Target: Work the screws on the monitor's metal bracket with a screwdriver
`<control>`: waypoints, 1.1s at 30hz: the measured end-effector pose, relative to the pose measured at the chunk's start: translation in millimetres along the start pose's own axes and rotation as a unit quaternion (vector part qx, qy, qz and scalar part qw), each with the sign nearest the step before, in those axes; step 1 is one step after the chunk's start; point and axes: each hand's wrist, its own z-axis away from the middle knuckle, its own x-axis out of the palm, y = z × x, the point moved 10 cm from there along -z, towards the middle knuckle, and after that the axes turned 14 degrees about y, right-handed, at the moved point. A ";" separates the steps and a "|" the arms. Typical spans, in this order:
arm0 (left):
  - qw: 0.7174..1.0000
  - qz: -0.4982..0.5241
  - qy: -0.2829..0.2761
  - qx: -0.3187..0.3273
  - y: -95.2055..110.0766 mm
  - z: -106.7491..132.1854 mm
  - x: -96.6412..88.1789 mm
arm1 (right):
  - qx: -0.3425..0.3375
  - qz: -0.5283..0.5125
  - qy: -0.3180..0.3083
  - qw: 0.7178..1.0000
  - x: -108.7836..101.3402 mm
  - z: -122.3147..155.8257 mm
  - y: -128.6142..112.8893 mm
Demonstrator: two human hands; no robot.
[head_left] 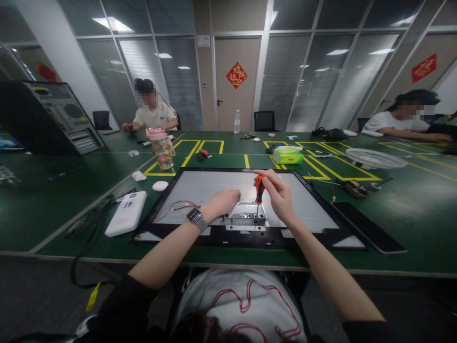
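Note:
A flat monitor panel (200,183) with a black frame lies face down on the green table. A small metal bracket (244,218) sits near its front edge. My right hand (277,193) is closed around an orange-handled screwdriver (259,189), held upright with its tip down on the bracket. My left hand (223,200), a watch on its wrist, rests on the panel just left of the bracket, fingers curled down against the metal. Thin coloured wires (174,207) run across the panel's left side.
A white power bank (126,219) lies left of the panel, a dark phone (367,232) to the right. Behind are a pink bottle (162,148), a green tissue box (287,155) and a fan grille (375,158). Two people sit at the far side. A computer case (53,116) stands far left.

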 end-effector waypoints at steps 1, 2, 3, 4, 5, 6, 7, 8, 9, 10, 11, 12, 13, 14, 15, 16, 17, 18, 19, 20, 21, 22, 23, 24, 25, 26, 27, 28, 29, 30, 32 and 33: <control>1.000 -0.001 0.000 0.001 0.2 0.0 0.0 | 0.007 -0.004 0.005 1.000 -0.6 -0.3 0.7; 1.000 0.000 0.000 0.003 0.5 0.1 -0.1 | 0.016 -0.011 0.016 1.000 -2.2 -1.0 2.4; 1.000 0.001 0.001 0.004 0.9 0.1 -0.4 | 0.025 -0.019 0.030 0.999 -4.4 -1.9 4.7; 1.000 0.003 0.002 0.004 1.3 0.2 -0.6 | 0.035 -0.030 0.041 0.998 -6.4 -2.7 7.7; 1.000 0.004 0.003 0.003 1.5 0.3 -0.7 | 0.045 -0.043 0.049 0.997 -8.0 -3.4 11.3; 1.000 0.005 0.003 0.002 1.6 0.5 -0.6 | 0.058 -0.056 0.054 0.995 -9.0 -4.0 15.4; 1.000 0.004 0.002 0.001 1.6 0.6 -0.5 | 0.074 -0.068 0.055 0.993 -9.5 -4.2 20.0; 1.000 0.003 0.002 0.000 1.7 0.8 -0.5 | 0.093 -0.081 0.051 0.991 -8.8 -4.0 24.8; 1.000 0.001 0.002 0.000 2.0 0.9 -0.5 | 0.115 -0.096 0.044 0.988 -7.0 -3.4 29.2; 1.000 0.000 0.003 0.001 2.2 0.9 -0.5 | 0.140 -0.114 0.032 0.983 -4.1 -2.2 32.9; 1.000 0.000 0.004 0.002 2.4 0.9 -0.7 | 0.163 -0.133 0.017 0.977 -0.3 -0.6 35.4; 1.000 0.002 0.006 0.003 2.7 0.8 -0.7 | 0.185 -0.154 -0.001 0.971 4.4 1.4 36.4; 1.000 0.003 0.007 0.003 2.4 0.6 -0.6 | 0.202 -0.172 -0.016 0.964 8.8 3.3 36.3; 1.000 0.003 0.007 0.003 1.9 0.5 -0.3 | 0.215 -0.187 -0.029 0.958 12.6 4.9 35.7; 1.000 0.003 0.007 0.003 1.4 0.3 0.2 | 0.225 -0.195 -0.037 0.954 15.3 6.1 35.0; 1.000 0.003 0.006 0.002 0.8 0.1 0.9 | 0.228 -0.199 -0.040 0.952 16.6 6.5 34.3; 1.000 0.002 0.005 0.002 0.1 0.1 1.6 | 0.225 -0.199 -0.036 0.953 16.2 6.1 33.6; 1.000 0.001 0.005 0.003 -0.3 0.0 2.2 | 0.216 -0.197 -0.029 0.956 14.7 4.9 32.9; 1.000 0.000 0.005 0.004 -0.6 -0.1 2.6 | 0.204 -0.194 -0.019 0.960 12.4 3.3 32.1; 1.000 0.000 0.007 0.007 -0.6 -0.1 2.7 | 0.190 -0.188 -0.008 0.964 9.6 1.7 31.7; 1.000 0.000 0.008 0.008 -0.6 -0.1 2.8 | 0.180 -0.180 0.002 0.967 6.7 0.3 32.0; 1.000 0.000 0.009 0.009 -0.5 -0.1 2.8 | 0.177 -0.172 0.009 0.969 4.7 -0.5 33.3; 1.000 0.000 0.010 0.010 -0.3 -0.1 2.8 | 0.181 -0.164 0.012 0.970 3.7 -0.6 35.6; 1.000 0.001 0.009 0.010 -0.1 0.0 2.8 | 0.190 -0.161 0.011 0.969 3.5 -0.4 38.0; 1.000 0.001 0.009 0.009 0.0 0.1 2.6 | 0.200 -0.162 0.008 0.966 4.0 0.0 40.0; 1.000 0.001 0.010 0.010 0.4 0.1 2.0 | 0.209 -0.168 0.003 0.963 5.0 0.4 41.2; 1.000 0.000 0.011 0.011 1.1 0.1 1.1 | 0.216 -0.177 -0.002 0.960 6.2 0.6 41.6; 1.000 -0.001 0.013 0.014 1.9 0.2 0.0 | 0.221 -0.187 -0.007 0.957 7.6 0.7 41.3; 1.000 -0.003 0.015 0.017 2.9 0.3 -1.1 | 0.226 -0.198 -0.014 0.954 9.3 0.8 40.6; 1.000 -0.005 0.016 0.020 3.6 0.4 -2.1 | 0.232 -0.208 -0.024 0.950 11.8 1.3 39.9; 1.000 -0.006 0.016 0.020 4.1 0.7 -3.5 | 0.241 -0.222 -0.047 0.944 16.9 2.7 38.3; 1.000 -0.006 0.016 0.019 4.1 0.8 -4.2 | 0.240 -0.226 -0.056 0.942 18.7 3.0 37.2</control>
